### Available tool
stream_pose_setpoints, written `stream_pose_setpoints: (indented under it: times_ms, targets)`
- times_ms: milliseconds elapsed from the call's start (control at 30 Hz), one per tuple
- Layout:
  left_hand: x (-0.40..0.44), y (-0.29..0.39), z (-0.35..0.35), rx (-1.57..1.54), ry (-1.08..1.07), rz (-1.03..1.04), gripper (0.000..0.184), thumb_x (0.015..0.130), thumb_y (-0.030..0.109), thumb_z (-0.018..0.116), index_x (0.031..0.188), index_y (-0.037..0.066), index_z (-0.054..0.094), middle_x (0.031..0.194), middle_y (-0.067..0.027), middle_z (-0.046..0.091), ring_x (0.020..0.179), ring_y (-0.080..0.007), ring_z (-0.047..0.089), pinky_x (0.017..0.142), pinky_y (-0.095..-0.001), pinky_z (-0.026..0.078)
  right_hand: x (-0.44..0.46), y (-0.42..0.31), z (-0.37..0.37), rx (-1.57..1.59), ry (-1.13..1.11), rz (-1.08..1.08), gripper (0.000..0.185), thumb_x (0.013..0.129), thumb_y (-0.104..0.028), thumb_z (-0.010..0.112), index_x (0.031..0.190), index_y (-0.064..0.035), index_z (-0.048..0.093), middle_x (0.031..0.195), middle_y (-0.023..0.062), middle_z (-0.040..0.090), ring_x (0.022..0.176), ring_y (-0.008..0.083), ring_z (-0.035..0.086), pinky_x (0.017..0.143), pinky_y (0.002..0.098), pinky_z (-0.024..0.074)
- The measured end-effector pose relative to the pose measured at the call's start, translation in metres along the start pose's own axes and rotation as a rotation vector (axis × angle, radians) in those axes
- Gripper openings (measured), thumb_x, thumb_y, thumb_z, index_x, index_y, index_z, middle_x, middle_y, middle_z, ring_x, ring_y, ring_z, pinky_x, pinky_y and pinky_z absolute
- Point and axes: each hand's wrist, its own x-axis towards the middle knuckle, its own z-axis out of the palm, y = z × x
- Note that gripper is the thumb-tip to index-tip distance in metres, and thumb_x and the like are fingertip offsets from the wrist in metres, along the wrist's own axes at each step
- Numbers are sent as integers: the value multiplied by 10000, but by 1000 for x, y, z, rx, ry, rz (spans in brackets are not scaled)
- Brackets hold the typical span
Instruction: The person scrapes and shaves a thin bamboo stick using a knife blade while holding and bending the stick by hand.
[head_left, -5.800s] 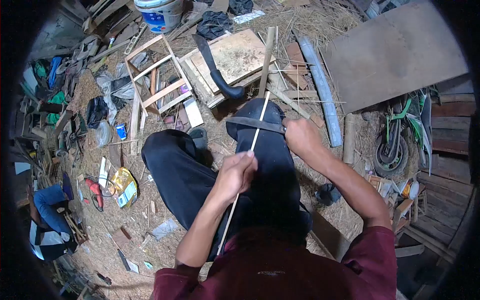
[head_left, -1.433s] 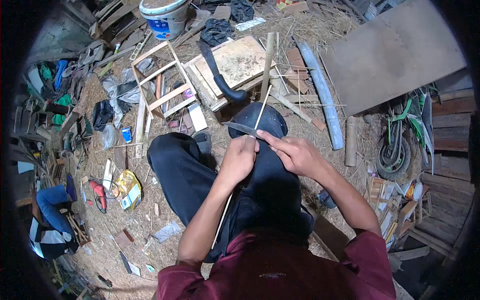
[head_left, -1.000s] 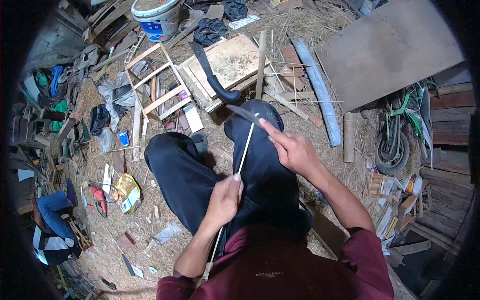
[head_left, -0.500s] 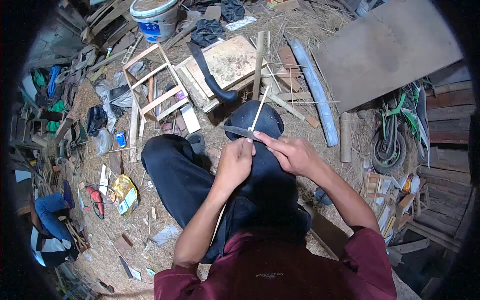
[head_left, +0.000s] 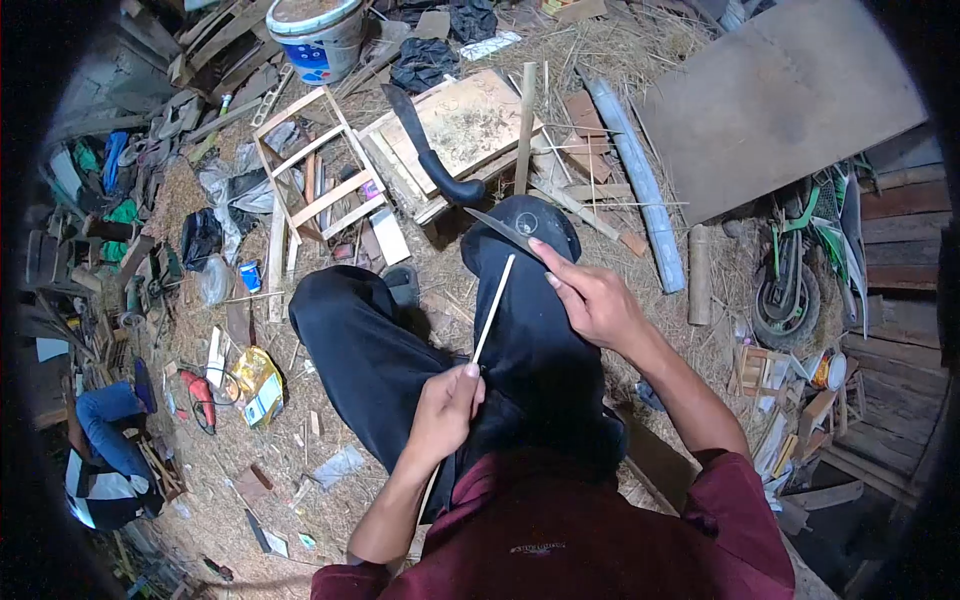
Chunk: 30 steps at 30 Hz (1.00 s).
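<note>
My left hand point(head_left: 447, 408) is closed round a thin pale wooden stick point(head_left: 493, 312), low over my lap. The stick slants up and to the right, its upper end lying over my right thigh. In my right hand point(head_left: 592, 300) is a knife point(head_left: 503, 230), its blade pointing up and left above my knee. My fingers cover the knife's handle. Blade and stick are apart, with a small gap between the stick's tip and the blade. Just beyond my knee, a machete point(head_left: 420, 140) with a black handle rests on a low wooden block point(head_left: 470, 125).
A small wooden frame point(head_left: 325, 205) stands left of the block. Beyond it is a white bucket point(head_left: 318, 45). A grey-blue pole point(head_left: 640, 180) and a large board point(head_left: 780, 100) lie to the right, near a green motorbike point(head_left: 800, 240). Another person's legs point(head_left: 108, 425) show far left.
My left hand has drawn back toward my lap with the stick. The knife stays near my knee, a little right of where it was, and no longer touches the stick.
</note>
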Motion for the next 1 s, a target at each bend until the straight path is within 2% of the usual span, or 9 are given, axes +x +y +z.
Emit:
stream_pose_setpoints:
  times_ms: [167,300,433,533,633,733,833,900,1000]
  targets:
    - [63,25,11,107,59,137,456,1047,309,408,732,13,554,551,-44,483,527,-152,487,537,-336,390,-8,-11,-11,-131,-236,-73,561,916,-114,579,1434,-310,488,698,157,597,638,360,616,601,457,510]
    - [105,33,21,158,66,197,458,1032,297,427,718,-16,546,572,-106,518,560,-200,524,562,-386,406,-1,-1,-7,-77,-171,-77,571,908,-116,573,1435,-319,485,709,154,604,650,369,619,590,470,507]
    - [91,28,26,242,130,226,444,1032,280,428,727,-28,525,586,-140,504,575,-217,513,577,-400,401,1,11,-4,-104,-89,-27,566,909,-123,587,1436,-301,483,730,174,623,673,374,633,608,474,515]
    - [58,14,23,206,82,175,489,1058,340,395,706,8,467,604,-34,417,598,-135,410,569,-339,360,4,15,-4,-103,-40,-25,570,906,-124,597,1439,-292,481,713,178,620,665,376,632,607,478,513]
    - [39,4,14,209,112,174,451,1046,277,406,718,-20,494,585,-126,475,571,-207,482,579,-400,393,1,8,-2,-71,-51,-52,561,907,-122,595,1434,-281,489,698,181,618,651,375,631,600,479,508]
    - [22,17,18,208,131,156,455,1054,268,393,713,-16,492,577,-102,466,565,-182,468,566,-375,383,0,7,7,-113,6,-23,542,909,-113,590,1425,-253,504,704,192,621,636,376,627,603,473,507]
    - [-9,17,17,97,11,-5,476,1060,282,387,687,9,497,557,-30,452,540,-122,430,534,-321,357,4,6,6,-19,36,27,512,927,-117,569,1424,-221,507,775,206,649,628,400,614,612,466,507]
    - [-11,15,15,24,-30,3,491,1066,348,377,684,70,509,548,29,418,503,-75,405,489,-259,319,4,5,7,93,48,21,492,953,-121,539,1440,-163,481,1014,226,653,818,381,657,725,413,534]
    - [22,25,11,-100,-45,-111,500,1063,370,381,724,53,569,572,26,440,505,-80,422,485,-255,334,5,12,10,217,164,-50,481,977,-121,510,1452,-83,448,1303,224,598,1097,329,663,891,347,539]
